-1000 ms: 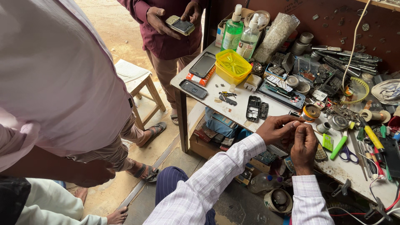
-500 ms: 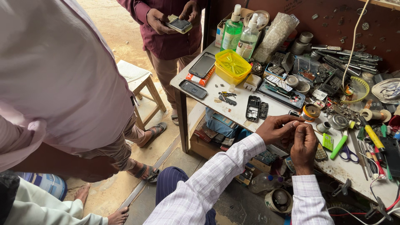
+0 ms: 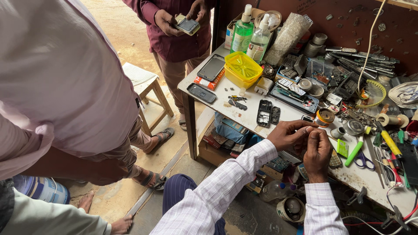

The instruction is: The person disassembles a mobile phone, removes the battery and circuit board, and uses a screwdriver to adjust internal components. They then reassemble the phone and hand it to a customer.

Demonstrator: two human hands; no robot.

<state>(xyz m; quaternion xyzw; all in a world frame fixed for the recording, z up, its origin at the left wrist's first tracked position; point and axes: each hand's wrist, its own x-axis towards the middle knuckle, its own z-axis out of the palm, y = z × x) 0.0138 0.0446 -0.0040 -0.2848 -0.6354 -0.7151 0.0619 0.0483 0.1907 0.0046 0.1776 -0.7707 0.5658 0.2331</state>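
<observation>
My left hand (image 3: 288,134) and my right hand (image 3: 317,152) meet just above the near edge of the white workbench (image 3: 244,117). Their fingertips pinch a tiny part between them, too small to make out. Both sleeves are white with a fine check. Just beyond my left hand lie an opened black phone shell (image 3: 264,112) and its smaller back piece (image 3: 275,115). A small round tin (image 3: 325,117) stands right next to my fingertips.
A yellow tub (image 3: 243,68), two pump bottles (image 3: 242,34), a black phone (image 3: 202,92), a dark phone (image 3: 211,67), scissors (image 3: 360,160) and several screwdrivers crowd the bench. A person in maroon (image 3: 178,39) holds a phone (image 3: 187,25). A person in pink (image 3: 61,87) stands close left, by a wooden stool (image 3: 146,85).
My hands stay pinched together at the bench edge. The person in pink has shifted a little on the left. The person in maroon has moved the phone slightly.
</observation>
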